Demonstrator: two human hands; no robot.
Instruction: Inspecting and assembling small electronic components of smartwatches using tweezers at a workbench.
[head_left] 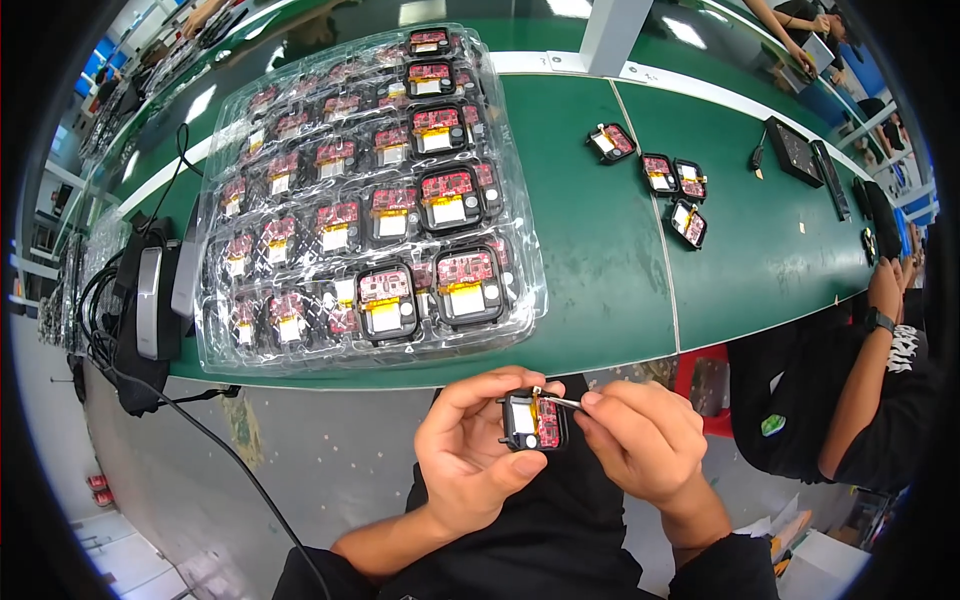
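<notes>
The left hand [470, 450] is curled narrow around a small black square module [533, 421], thumb on its near edge and fingers wrapped behind it, so the red circuit board and white block inside face up. The right hand [640, 440] is pinched tight on thin metal tweezers [558, 399], whose tip meets the module's top edge by an orange strip. The module is held in the air below the near edge of the green surface [590, 270], over the person's dark lap.

Both forearms rise from the lower edge of the view, bent inward so the 2 hands meet at the middle, knuckles facing outward.

On the surface lies 1 clear plastic tray [520, 300], holding many similar modules in rows; the exact count is unclear because the far rows blur behind glare. To its right, 4 loose modules [672, 176] lie on the bare green: 1 alone, 2 side by side, and 1 nearer. Further right rests 1 flat black device [793, 150] with a cable. At the left end sits 1 black and grey unit [150, 300] with cables trailing off the edge. Another person's arm [865, 380], wearing a wrist band, shows at the right.
</notes>
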